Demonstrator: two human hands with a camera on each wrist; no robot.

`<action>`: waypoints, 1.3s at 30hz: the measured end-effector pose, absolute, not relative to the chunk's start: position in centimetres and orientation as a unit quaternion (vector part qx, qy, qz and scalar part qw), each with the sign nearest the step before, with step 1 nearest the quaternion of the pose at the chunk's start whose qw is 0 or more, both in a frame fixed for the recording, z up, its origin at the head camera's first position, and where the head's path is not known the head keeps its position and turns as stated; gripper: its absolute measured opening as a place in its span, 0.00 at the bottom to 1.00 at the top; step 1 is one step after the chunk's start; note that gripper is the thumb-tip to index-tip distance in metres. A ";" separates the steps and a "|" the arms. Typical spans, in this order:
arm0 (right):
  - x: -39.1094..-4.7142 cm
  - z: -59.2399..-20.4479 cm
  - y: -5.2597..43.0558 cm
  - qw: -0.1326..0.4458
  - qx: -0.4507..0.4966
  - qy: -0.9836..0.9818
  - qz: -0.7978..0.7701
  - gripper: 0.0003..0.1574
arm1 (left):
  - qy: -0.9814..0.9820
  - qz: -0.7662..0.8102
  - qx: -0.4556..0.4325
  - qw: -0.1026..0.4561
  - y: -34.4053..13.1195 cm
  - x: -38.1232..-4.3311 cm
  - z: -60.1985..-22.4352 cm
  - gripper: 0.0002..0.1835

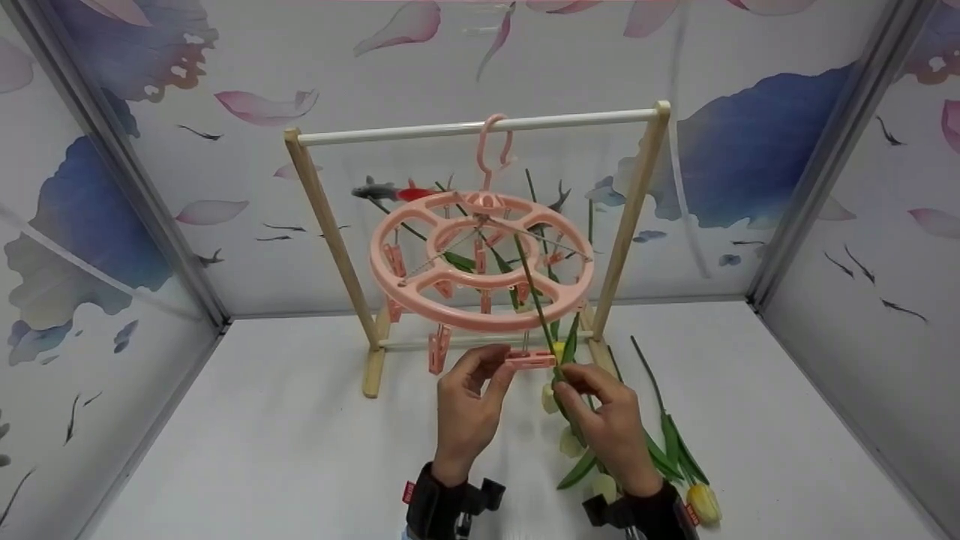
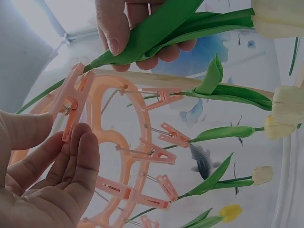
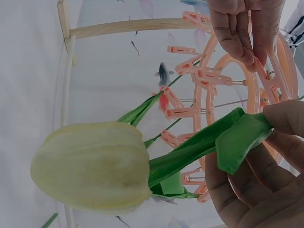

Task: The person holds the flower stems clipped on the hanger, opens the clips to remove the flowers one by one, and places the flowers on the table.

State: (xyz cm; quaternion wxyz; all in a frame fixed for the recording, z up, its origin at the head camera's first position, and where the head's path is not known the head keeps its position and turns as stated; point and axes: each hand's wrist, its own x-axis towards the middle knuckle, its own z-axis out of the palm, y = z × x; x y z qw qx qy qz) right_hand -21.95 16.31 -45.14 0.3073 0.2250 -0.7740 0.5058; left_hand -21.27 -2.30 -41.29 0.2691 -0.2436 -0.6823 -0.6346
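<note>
My left hand (image 1: 466, 412) pinches the handle end of a pink clothespin (image 1: 531, 361) between thumb and fingers. This clothespin hangs from the front of a round pink drying hanger (image 1: 480, 323). In my right hand (image 1: 613, 424) is a pale tulip (image 3: 90, 166), its leaves and stem gripped between thumb and fingers. The long green stem (image 1: 534, 292) runs up past the hanger's front rim. In the left wrist view the clothespin's tips lie right at the stem, just beyond the base of the leaves (image 2: 142, 40).
The hanger hooks over the white rod (image 1: 397, 131) of a wooden stand (image 1: 334, 240). Other clothespins around it hold several tulips (image 2: 230, 213) by their stems; a free clothespin (image 1: 439, 349) dangles at front left. A yellow tulip (image 1: 703, 502) lies on the white table (image 1: 300, 450) at right.
</note>
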 end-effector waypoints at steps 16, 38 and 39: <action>-21.9 -45.1 16.5 0.315 0.235 -0.770 0.502 0.15 | -0.688 -0.637 -0.234 0.256 -2.4 -20.2 -39.7 0.12; -21.6 -44.7 16.7 0.280 0.199 -0.791 0.507 0.12 | -0.672 -0.638 -0.245 0.286 -2.4 -22.6 -43.1 0.14; -21.6 -44.6 16.7 0.281 0.199 -0.790 0.507 0.11 | -0.670 -0.640 -0.246 0.286 -2.4 -22.7 -43.2 0.14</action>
